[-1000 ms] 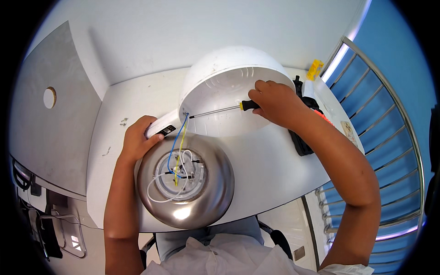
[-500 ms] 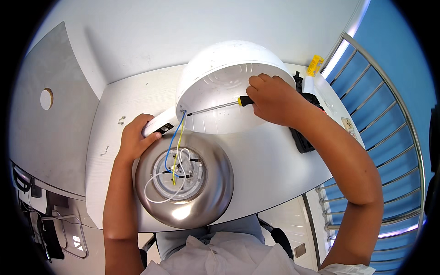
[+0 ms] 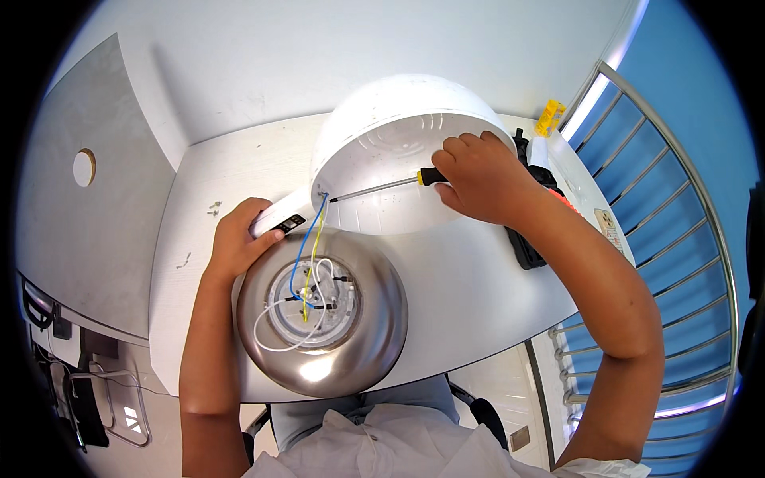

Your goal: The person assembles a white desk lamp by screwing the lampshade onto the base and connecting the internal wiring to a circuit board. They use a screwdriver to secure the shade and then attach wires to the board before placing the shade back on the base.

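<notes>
My left hand point(image 3: 243, 235) is closed around the white handle point(image 3: 279, 213) of a large white bowl-shaped housing point(image 3: 402, 107), which lies on its side with its hollow facing me. A small dark panel shows on the handle. In my right hand point(image 3: 482, 179) is a screwdriver point(image 3: 381, 189) with a black and yellow grip. Its tip points left, close to the inner wall where the handle joins. Blue and yellow-green wires point(image 3: 301, 259) run from that spot down to a round metal bowl point(image 3: 374, 319), upturned near the front edge, with a clear disc, white wire and connectors on its base.
Small screws point(image 3: 213, 209) lie on the white table point(image 3: 470, 319) at the left. Black tool cases point(image 3: 526, 247) and a yellow packet point(image 3: 550, 118) are at the right. A grey panel with a round hole point(image 3: 84, 239) stands left; a metal railing point(image 3: 689, 175) runs along the right.
My right wrist has turned slightly around the screwdriver grip. The tip stays by the same spot inside the housing, and my left hand keeps its hold. The whole view has shifted slightly.
</notes>
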The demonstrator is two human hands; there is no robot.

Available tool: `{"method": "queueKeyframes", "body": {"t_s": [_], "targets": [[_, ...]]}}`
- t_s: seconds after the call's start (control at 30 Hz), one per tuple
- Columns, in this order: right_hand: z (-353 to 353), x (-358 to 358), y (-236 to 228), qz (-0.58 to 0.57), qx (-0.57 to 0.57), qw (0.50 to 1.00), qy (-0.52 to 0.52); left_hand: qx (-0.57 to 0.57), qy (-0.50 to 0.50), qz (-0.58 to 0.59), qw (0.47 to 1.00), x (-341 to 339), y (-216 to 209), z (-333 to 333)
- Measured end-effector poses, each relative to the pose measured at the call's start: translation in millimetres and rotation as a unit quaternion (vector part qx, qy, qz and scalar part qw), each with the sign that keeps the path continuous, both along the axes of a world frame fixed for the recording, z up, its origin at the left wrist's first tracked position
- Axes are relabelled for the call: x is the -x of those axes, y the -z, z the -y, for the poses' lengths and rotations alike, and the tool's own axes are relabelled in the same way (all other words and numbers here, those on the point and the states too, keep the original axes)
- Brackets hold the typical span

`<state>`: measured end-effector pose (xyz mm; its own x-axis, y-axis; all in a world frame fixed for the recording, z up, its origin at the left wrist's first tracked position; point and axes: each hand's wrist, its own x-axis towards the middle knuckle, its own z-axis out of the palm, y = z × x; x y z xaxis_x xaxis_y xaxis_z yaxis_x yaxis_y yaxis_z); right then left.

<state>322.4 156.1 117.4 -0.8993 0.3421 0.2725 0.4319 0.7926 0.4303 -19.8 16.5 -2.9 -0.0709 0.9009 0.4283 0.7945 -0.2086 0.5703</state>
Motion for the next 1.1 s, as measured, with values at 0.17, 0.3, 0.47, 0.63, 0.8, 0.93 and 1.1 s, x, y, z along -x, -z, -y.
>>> {"method": "queueKeyframes", "body": {"t_s": [0.17,0.3,0.47,0.63,0.8,0.93,1.1], "targets": [[-0.2,-0.9,-2.3,0.031,-0.025,0.999,-0.015,-0.004,0.001,-0.005,1.0,-3.6,-2.8,0.1],[-0.4,1.9,0.8,-0.006,-0.07,0.997,-0.033,-0.009,0.003,-0.002,1.0,-1.9,-0.4,-0.5],[6.3,9.8,-1.7,0.058,0.008,0.995,0.083,-0.011,0.002,-0.002,1.0,-1.6,-0.2,0.6],[-0.3,-0.2,7.0,0.006,-0.014,1.0,0.02,-0.014,0.004,-0.007,1.0,-1.6,-0.5,0.7],[-0.3,1.1,5.9,0.024,-0.036,0.999,0.0,-0.016,0.004,-0.009,1.0,-2.0,0.1,0.0],[3.6,5.3,6.4,0.008,-0.047,0.998,0.028,-0.017,-0.004,-0.005,1.0,-2.2,2.1,-0.5],[5.9,8.8,2.8,0.031,0.021,0.996,0.075,0.01,-0.016,-0.002,1.0,-4.1,-0.7,1.5]]}}
